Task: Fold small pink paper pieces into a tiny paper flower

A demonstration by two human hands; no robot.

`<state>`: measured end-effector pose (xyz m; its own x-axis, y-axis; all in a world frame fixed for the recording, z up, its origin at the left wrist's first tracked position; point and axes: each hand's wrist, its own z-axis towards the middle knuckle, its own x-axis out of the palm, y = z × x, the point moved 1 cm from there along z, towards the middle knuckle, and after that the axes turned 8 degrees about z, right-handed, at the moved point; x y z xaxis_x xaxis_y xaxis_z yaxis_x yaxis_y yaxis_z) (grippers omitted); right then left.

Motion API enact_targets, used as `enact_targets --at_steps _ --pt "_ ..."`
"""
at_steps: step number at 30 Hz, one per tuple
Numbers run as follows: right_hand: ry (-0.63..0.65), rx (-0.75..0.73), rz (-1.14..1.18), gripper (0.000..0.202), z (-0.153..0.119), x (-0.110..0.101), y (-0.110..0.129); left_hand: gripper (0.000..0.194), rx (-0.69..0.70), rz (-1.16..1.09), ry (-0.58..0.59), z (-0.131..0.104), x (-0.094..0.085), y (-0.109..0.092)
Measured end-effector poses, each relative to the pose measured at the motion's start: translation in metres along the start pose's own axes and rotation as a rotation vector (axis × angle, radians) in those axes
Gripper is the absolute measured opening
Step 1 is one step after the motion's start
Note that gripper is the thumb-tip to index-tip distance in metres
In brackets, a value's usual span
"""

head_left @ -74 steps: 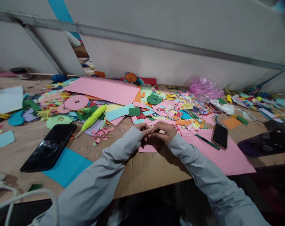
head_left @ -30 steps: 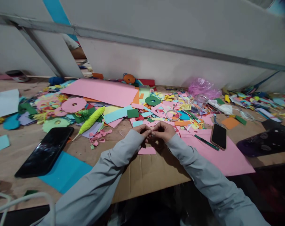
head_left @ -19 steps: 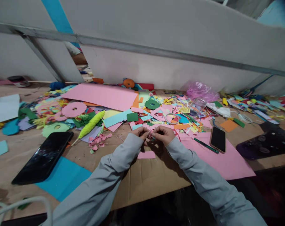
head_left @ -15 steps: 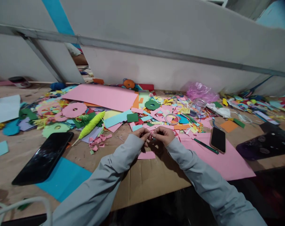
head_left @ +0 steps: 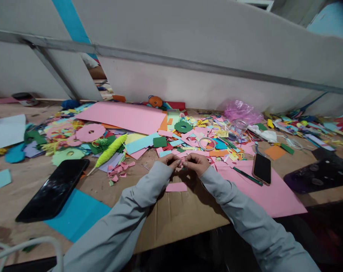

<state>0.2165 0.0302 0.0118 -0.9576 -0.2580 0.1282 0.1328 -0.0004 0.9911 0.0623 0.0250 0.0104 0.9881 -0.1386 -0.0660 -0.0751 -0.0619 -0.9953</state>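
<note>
Over the brown cardboard (head_left: 185, 223), my left hand (head_left: 170, 161) and my right hand (head_left: 197, 163) meet fingertip to fingertip. Both are closed in a pinch on a small piece of pink paper (head_left: 182, 162), mostly covered by the fingers. Just below them lies a pink paper strip (head_left: 176, 187). A little pile of folded pink paper bits (head_left: 119, 172) is left of my left hand. To the right of my right hand, a dark green pen (head_left: 247, 176) rests on a pink paper sheet (head_left: 276, 194).
Colourful paper scraps (head_left: 194, 139) spread behind my hands. At left are a lime yarn spindle (head_left: 110, 151), a black phone (head_left: 54, 190) and a blue sheet (head_left: 79, 215). At right lie a smaller phone (head_left: 262, 169) and a dark case (head_left: 319, 172). A white partition (head_left: 188, 81) stands behind.
My hands stay almost in place, pinching the pink paper, with only slight finger movement. The view has shifted very slightly.
</note>
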Motion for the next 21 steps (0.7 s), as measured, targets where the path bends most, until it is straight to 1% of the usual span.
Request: enact_targets --at_steps 6,12,14,18,21 --pt "0.015 0.027 0.026 0.028 -0.0015 -0.0010 0.0041 0.029 -0.010 -0.032 0.074 -0.0025 -0.0001 0.0005" --pt "0.058 0.034 0.011 0.027 -0.0037 -0.0002 0.0084 0.033 0.026 0.033 0.162 -0.0026 -0.0026 -0.0018" --pt "0.067 0.044 0.022 0.028 -0.0039 0.0006 0.0080 0.034 0.022 0.022 0.161 -0.0032 -0.0039 -0.0045" --pt "0.056 0.070 0.089 0.031 -0.0028 0.0005 0.0049 0.033 0.019 0.015 0.120 -0.0030 -0.0054 -0.0077" --pt "0.078 0.051 0.076 0.030 -0.0015 -0.0004 0.0035 0.037 -0.020 0.007 0.145 -0.0013 -0.0047 -0.0056"
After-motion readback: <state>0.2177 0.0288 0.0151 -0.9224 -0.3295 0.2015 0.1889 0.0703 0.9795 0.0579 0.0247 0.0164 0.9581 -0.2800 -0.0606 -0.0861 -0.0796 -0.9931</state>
